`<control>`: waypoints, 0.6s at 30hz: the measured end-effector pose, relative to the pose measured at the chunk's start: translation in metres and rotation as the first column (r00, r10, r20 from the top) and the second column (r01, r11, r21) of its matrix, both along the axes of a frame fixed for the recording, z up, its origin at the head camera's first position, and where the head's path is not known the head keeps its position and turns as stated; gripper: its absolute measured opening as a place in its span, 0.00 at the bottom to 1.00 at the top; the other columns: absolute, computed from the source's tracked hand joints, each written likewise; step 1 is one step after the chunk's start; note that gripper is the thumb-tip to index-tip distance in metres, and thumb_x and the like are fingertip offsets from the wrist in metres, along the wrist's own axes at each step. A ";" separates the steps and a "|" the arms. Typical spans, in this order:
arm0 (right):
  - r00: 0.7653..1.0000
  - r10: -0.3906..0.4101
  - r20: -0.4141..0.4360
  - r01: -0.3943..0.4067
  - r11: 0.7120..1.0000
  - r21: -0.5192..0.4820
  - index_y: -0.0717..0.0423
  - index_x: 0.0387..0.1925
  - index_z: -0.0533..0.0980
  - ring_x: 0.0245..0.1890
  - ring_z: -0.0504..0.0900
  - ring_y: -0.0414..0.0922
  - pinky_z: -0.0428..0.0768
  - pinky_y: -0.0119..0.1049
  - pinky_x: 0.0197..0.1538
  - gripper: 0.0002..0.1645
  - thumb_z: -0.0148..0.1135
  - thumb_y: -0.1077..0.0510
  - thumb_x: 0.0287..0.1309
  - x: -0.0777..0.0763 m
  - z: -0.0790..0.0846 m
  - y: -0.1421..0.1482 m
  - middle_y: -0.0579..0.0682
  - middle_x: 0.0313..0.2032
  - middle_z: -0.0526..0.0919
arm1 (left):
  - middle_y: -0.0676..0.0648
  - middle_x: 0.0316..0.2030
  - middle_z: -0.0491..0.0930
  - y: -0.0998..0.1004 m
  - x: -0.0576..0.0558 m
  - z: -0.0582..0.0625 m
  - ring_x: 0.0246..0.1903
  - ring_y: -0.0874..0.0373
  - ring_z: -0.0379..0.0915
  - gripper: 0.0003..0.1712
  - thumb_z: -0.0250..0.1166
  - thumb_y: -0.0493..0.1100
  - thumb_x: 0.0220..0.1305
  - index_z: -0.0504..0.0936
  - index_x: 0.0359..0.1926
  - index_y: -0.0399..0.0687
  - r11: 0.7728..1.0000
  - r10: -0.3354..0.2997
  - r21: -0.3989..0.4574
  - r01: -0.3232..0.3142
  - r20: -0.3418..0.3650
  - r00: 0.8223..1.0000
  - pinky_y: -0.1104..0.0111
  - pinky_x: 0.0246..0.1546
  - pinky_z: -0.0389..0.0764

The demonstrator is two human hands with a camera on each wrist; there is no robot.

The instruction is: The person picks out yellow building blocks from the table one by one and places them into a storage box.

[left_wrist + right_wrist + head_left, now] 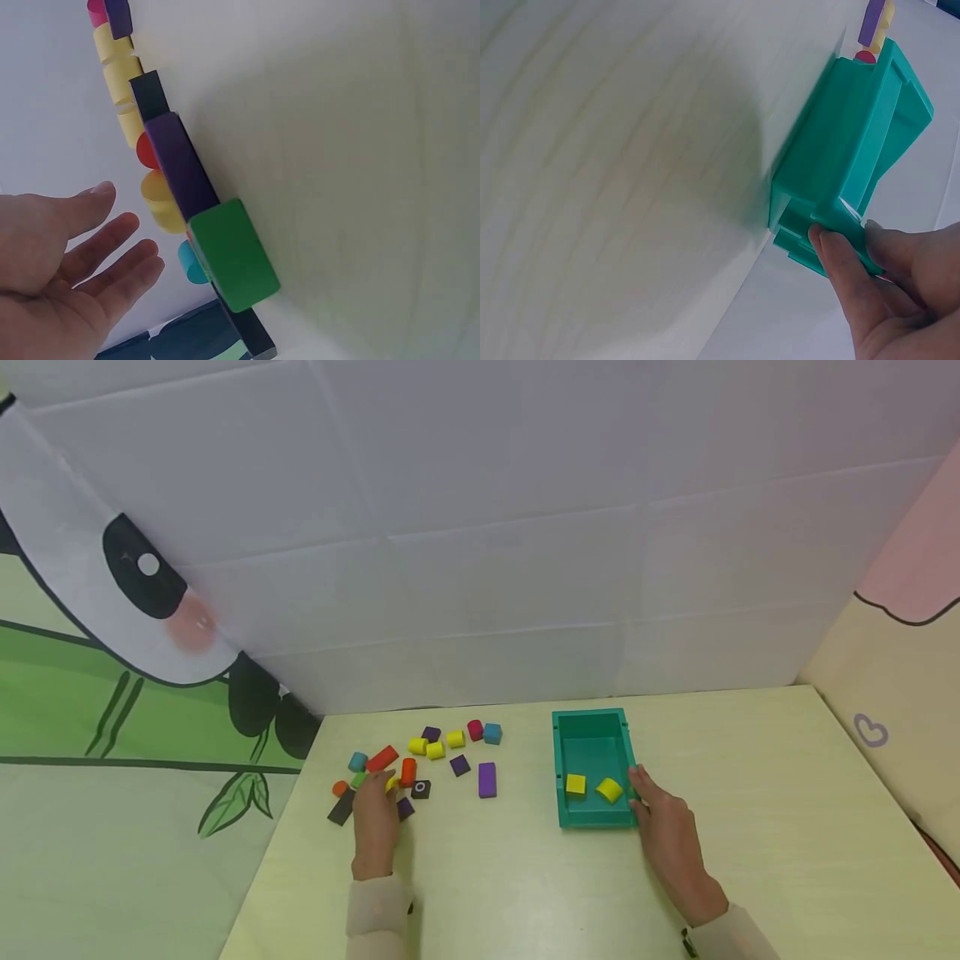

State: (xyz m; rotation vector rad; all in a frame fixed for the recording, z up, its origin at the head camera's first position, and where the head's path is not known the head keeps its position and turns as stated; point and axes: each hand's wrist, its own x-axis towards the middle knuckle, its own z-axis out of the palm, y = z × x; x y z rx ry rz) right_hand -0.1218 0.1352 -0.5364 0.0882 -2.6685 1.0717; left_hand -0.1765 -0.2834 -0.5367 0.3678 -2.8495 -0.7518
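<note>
My left hand (375,818) hovers over the scattered toy blocks at the table's left. In the left wrist view its thumb and fingers (112,240) are spread apart with nothing between them, close to a yellow cylinder block (163,202). A green block (234,255) and a purple block (182,163) lie beside that cylinder. On the right, my right hand (671,839) holds the side of a green plastic bin (594,819), its thumb and fingers pinching the wall in the right wrist view. Two yellow blocks, a squarish one (575,785) and a rounded one (609,790), lie inside the bin.
Red (382,758), orange, blue (492,733), yellow and dark blocks lie about the left hand. A purple rectangular block (487,780) lies between them and the bin. Behind the table (510,893) rises a white cloth backdrop (480,610) with printed figures at its sides.
</note>
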 end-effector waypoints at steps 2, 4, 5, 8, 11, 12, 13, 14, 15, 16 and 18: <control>1.000 -0.004 -0.002 0.004 1.000 -0.001 0.70 0.68 0.72 0.60 0.80 0.68 0.84 0.60 0.55 0.34 0.69 0.74 0.61 0.000 0.000 0.000 0.66 0.67 0.76 | 0.30 0.61 0.80 -0.002 -0.001 -0.002 0.63 0.33 0.75 0.20 0.62 0.26 0.73 0.80 0.64 0.29 1.000 -0.001 0.004 0.001 0.013 1.000 0.42 0.69 0.74; 1.000 -0.007 -0.006 0.007 1.000 0.001 0.70 0.68 0.73 0.60 0.80 0.67 0.84 0.60 0.54 0.34 0.70 0.74 0.61 0.000 -0.001 0.000 0.66 0.67 0.76 | 0.30 0.61 0.79 -0.003 -0.002 -0.003 0.63 0.33 0.74 0.21 0.62 0.26 0.73 0.79 0.64 0.28 1.000 -0.004 0.008 0.004 0.028 1.000 0.42 0.69 0.74; 1.000 -0.008 -0.008 0.008 1.000 0.001 0.70 0.68 0.73 0.60 0.80 0.67 0.84 0.60 0.54 0.34 0.70 0.74 0.61 0.000 -0.001 0.000 0.66 0.67 0.76 | 0.29 0.61 0.79 -0.004 -0.002 -0.005 0.63 0.33 0.74 0.21 0.62 0.26 0.73 0.79 0.64 0.28 1.000 -0.004 0.010 0.004 0.032 0.999 0.42 0.69 0.74; 1.000 -0.012 -0.006 0.012 1.000 0.001 0.70 0.68 0.73 0.59 0.81 0.67 0.85 0.58 0.53 0.34 0.70 0.74 0.61 0.001 -0.001 0.000 0.66 0.67 0.76 | 0.29 0.62 0.78 -0.006 -0.004 -0.007 0.63 0.33 0.74 0.21 0.62 0.26 0.73 0.79 0.64 0.28 1.000 -0.006 0.015 0.005 0.040 0.999 0.42 0.68 0.75; 1.000 -0.012 -0.001 0.012 1.000 0.003 0.70 0.68 0.73 0.58 0.81 0.67 0.86 0.58 0.51 0.33 0.70 0.74 0.61 0.001 -0.001 -0.001 0.66 0.67 0.76 | 0.30 0.62 0.78 -0.008 -0.005 -0.008 0.63 0.33 0.74 0.21 0.62 0.26 0.73 0.79 0.65 0.28 1.000 -0.004 0.018 0.003 0.052 0.999 0.42 0.68 0.75; 1.000 -0.012 0.000 0.012 1.000 0.005 0.70 0.68 0.73 0.58 0.81 0.67 0.86 0.57 0.50 0.33 0.70 0.74 0.61 0.001 -0.002 -0.001 0.66 0.67 0.76 | 0.29 0.62 0.77 -0.008 -0.005 -0.007 0.64 0.33 0.74 0.21 0.61 0.26 0.73 0.79 0.65 0.28 1.000 -0.003 0.018 0.002 0.057 0.998 0.42 0.68 0.75; 1.000 -0.011 -0.003 0.011 1.000 0.007 0.70 0.68 0.73 0.58 0.82 0.67 0.87 0.57 0.50 0.34 0.70 0.74 0.61 0.001 -0.002 -0.001 0.65 0.67 0.76 | 0.29 0.63 0.77 -0.008 -0.006 -0.007 0.64 0.32 0.73 0.21 0.61 0.26 0.73 0.79 0.65 0.28 1.000 -0.001 0.021 0.000 0.062 0.998 0.42 0.68 0.75; 1.000 -0.011 -0.009 0.011 1.000 0.008 0.70 0.68 0.73 0.57 0.82 0.67 0.87 0.56 0.48 0.34 0.70 0.74 0.61 0.001 -0.002 -0.001 0.65 0.67 0.76 | 0.29 0.64 0.76 -0.008 -0.007 -0.007 0.65 0.32 0.73 0.21 0.61 0.26 0.74 0.78 0.65 0.29 1.000 0.001 0.024 -0.003 0.070 0.998 0.42 0.69 0.74; 1.000 -0.010 -0.015 0.010 1.000 0.010 0.70 0.68 0.73 0.57 0.82 0.67 0.87 0.55 0.47 0.34 0.70 0.74 0.61 0.000 -0.003 -0.001 0.65 0.67 0.76 | 0.29 0.65 0.75 -0.008 -0.007 -0.006 0.66 0.32 0.72 0.21 0.60 0.26 0.74 0.78 0.66 0.29 1.000 0.004 0.028 -0.006 0.079 0.997 0.42 0.70 0.73; 1.000 -0.009 -0.020 0.009 1.000 0.011 0.70 0.68 0.73 0.57 0.82 0.67 0.87 0.55 0.47 0.34 0.70 0.74 0.61 0.000 -0.003 -0.001 0.65 0.67 0.76 | 0.29 0.66 0.74 -0.007 -0.008 -0.006 0.67 0.32 0.71 0.21 0.60 0.26 0.74 0.78 0.66 0.29 1.000 0.006 0.029 -0.008 0.084 0.996 0.42 0.70 0.72; 1.000 -0.005 -0.031 0.006 1.000 0.011 0.70 0.68 0.73 0.57 0.83 0.67 0.87 0.55 0.47 0.34 0.70 0.74 0.61 -0.001 -0.003 -0.001 0.65 0.67 0.76 | 0.28 0.66 0.74 -0.007 -0.010 -0.005 0.68 0.31 0.70 0.20 0.60 0.26 0.74 0.79 0.65 0.28 1.000 0.004 0.029 -0.007 0.088 0.996 0.41 0.70 0.72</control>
